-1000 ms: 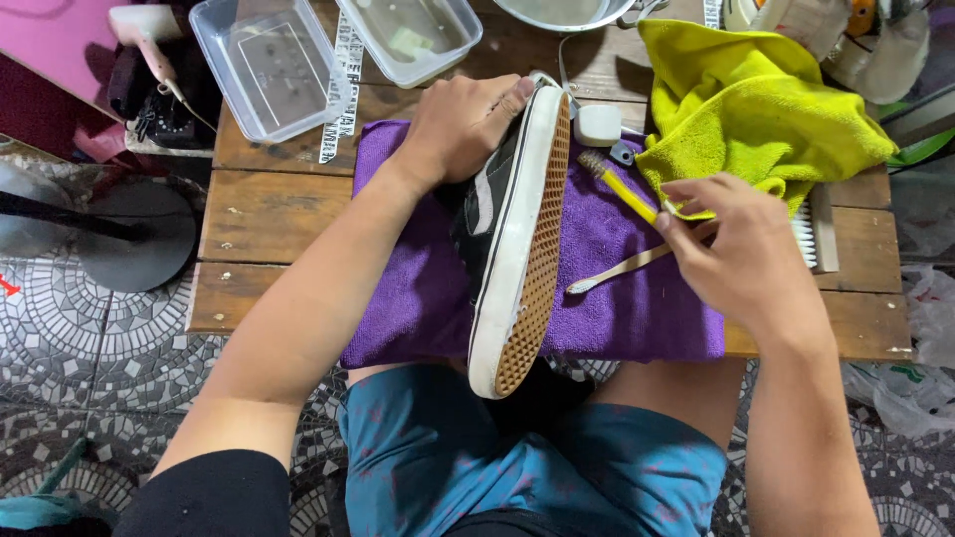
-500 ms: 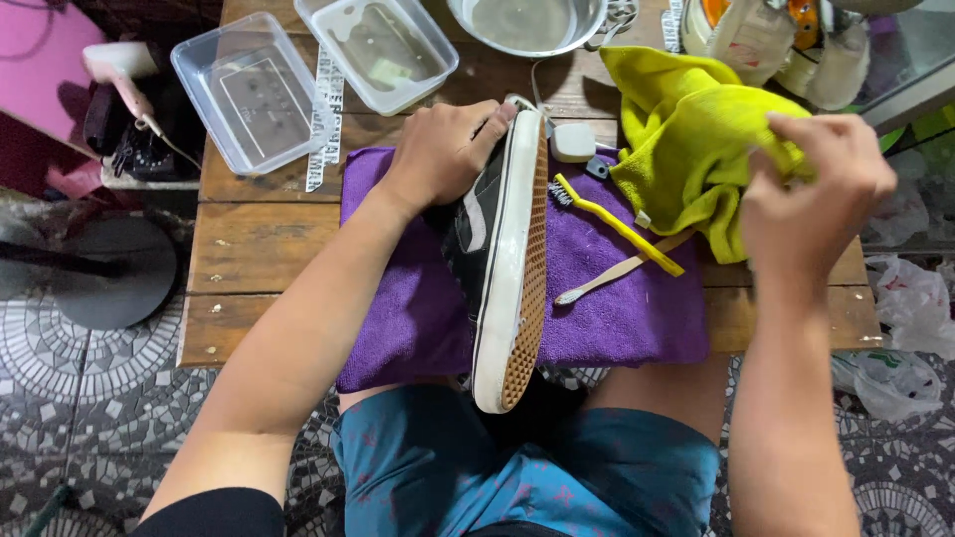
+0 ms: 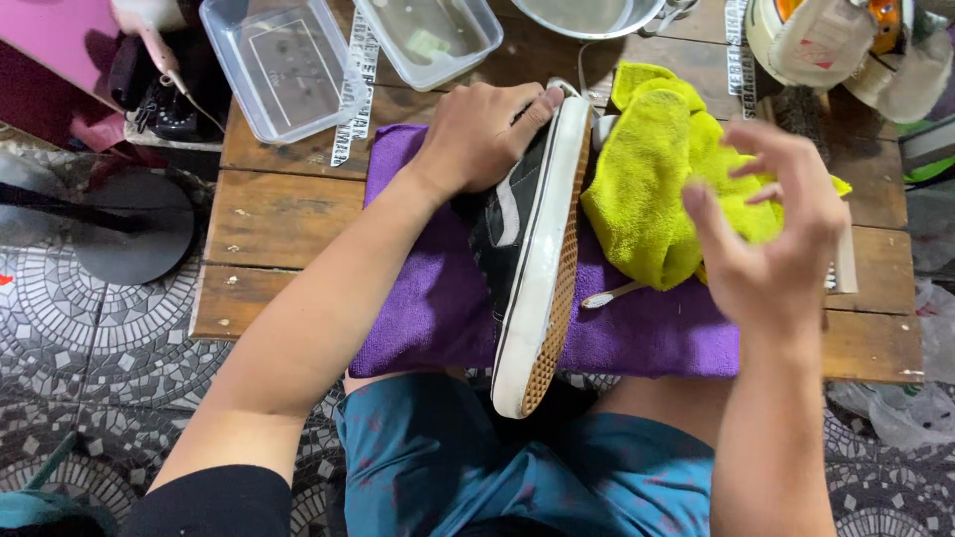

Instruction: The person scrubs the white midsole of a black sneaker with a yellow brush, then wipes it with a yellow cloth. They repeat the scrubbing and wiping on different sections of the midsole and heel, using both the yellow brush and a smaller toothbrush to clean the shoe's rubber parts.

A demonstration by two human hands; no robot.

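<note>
While my left hand (image 3: 485,134) grips the black shoe (image 3: 532,249) on its side, tan sole toward three o'clock, my open right hand (image 3: 771,234) hovers over the yellow cloth (image 3: 652,189).

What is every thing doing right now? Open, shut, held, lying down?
left hand: gripping the shoe
right hand: open, fingers spread, above the yellow cloth
shoe: on its side, sole facing right
yellow cloth: crumpled on the purple towel
purple towel: spread flat
two clear tubs: lidless
</note>
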